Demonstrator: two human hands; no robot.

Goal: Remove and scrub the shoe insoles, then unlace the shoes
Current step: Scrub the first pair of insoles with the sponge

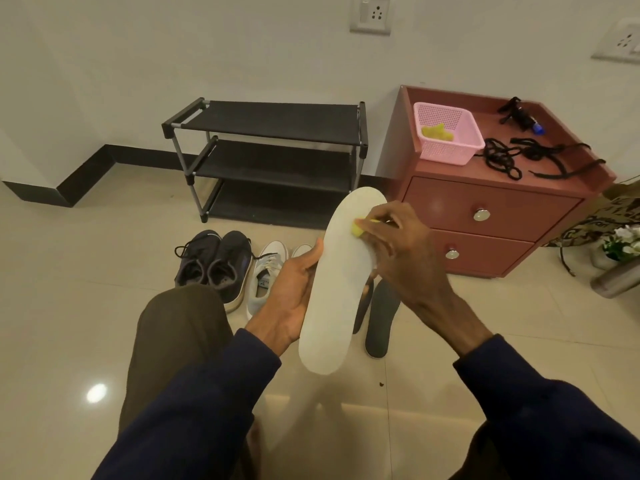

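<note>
White insole [332, 289] is gripped along its nine-o'clock edge by the left hand [294, 292]. The right hand [405, 251] pinches a yellow sponge [358, 228] against it.

Warm, fairly dim light falls from above, leaving a round white glare spot on the glossy cream floor tiles [62, 306] at lower left. The long white foam insole [332, 289] is the brightest surface, palely mirrored in the tile beneath. Shadows are soft, deepest under the black three-tier shoe rack [270, 147]. The right hand [405, 258] round the small yellow sponge [358, 231] looks slightly smeared. Wide-angle bending tilts the white wall socket [620, 43] at the right edge.
</note>
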